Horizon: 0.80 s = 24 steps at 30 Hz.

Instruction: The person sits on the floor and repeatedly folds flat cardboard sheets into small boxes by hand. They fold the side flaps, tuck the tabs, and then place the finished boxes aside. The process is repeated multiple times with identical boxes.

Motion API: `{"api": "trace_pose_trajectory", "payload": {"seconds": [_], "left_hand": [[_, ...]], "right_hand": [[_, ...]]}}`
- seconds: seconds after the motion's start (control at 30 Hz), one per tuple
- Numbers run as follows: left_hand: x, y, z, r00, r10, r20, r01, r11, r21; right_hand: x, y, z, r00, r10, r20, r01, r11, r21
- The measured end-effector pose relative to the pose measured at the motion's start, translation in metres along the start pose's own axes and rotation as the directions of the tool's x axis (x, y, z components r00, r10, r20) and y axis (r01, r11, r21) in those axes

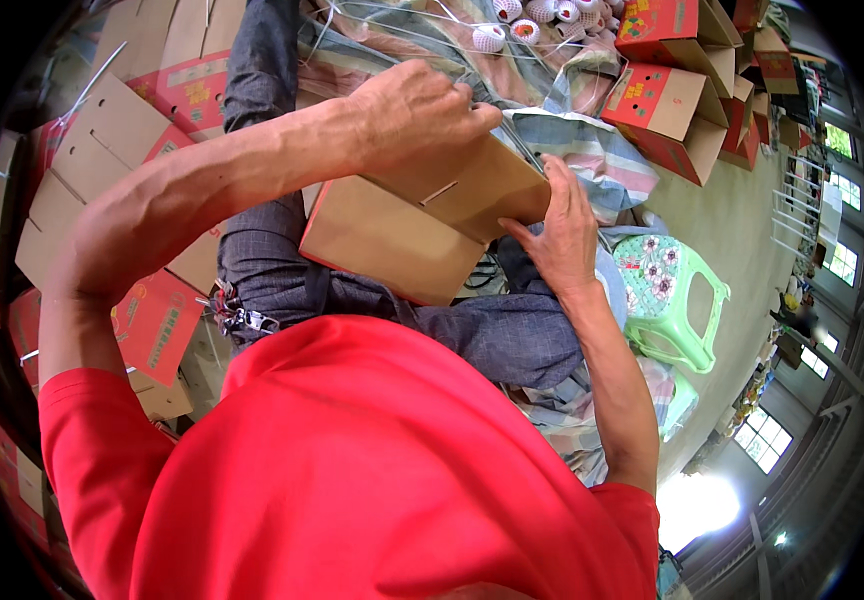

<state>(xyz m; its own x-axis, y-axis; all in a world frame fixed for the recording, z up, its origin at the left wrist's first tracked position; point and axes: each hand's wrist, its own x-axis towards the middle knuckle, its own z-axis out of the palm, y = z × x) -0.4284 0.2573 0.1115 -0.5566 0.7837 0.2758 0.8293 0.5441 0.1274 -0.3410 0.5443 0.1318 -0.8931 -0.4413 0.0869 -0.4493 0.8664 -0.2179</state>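
Note:
A brown cardboard box (397, 235) with open flaps and red on its outer side rests tilted across my lap. A short slot shows in its inner panel. My left hand (417, 112) is closed at the box's far edge, knuckles up; its fingertips are mostly hidden. On the right side, my right hand (564, 225) grips the box edge, with the thumb on the inside and the fingers over the outside. Between my hands the cardboard panel is bent upward.
Flattened red and brown cartons (97, 140) lie in a heap at left. Beyond the box, fruit in white foam nets (542, 20) sits on a striped cloth (592, 150). Open red boxes (667, 110) stand at far right, and a green plastic stool (687, 310) is nearer.

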Motion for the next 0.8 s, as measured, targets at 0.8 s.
{"api": "trace_pose_trajectory", "payload": {"seconds": [0.8], "left_hand": [[0.000, 0.008, 0.002, 0.997, -0.070, -0.015, 0.070, 0.997, 0.012]], "right_hand": [[-0.030, -0.016, 0.052, 0.818, -0.557, 0.140, 0.528, 0.825, 0.199]]}}
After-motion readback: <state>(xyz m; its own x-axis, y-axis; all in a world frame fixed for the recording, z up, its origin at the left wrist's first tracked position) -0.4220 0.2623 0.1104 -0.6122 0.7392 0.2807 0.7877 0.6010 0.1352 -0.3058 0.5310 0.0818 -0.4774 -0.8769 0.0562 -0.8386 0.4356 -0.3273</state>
